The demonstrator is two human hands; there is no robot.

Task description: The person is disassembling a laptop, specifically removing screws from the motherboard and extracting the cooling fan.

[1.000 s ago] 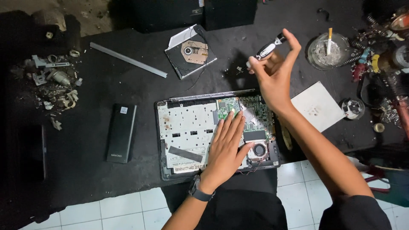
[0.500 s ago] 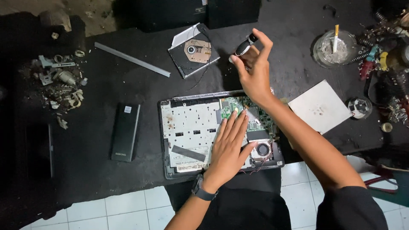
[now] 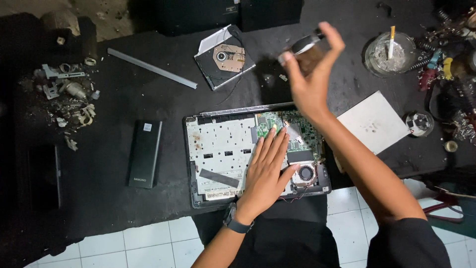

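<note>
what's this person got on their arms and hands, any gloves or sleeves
No gloves: both hands are bare. The left hand has a dark wristwatch strapped at the wrist. The right hand wears nothing; that arm is bare up to a short black sleeve.

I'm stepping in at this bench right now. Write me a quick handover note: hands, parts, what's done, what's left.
Left hand: flat on the opened laptop, steadying it.
Right hand: raised above the table, pinching a small dark part; blurred, kind unclear.
Done: laptop cover off, board and fan exposed; optical drive out, lying behind the laptop.
Left: the held part isn't set down yet; laptop remains open.
</note>
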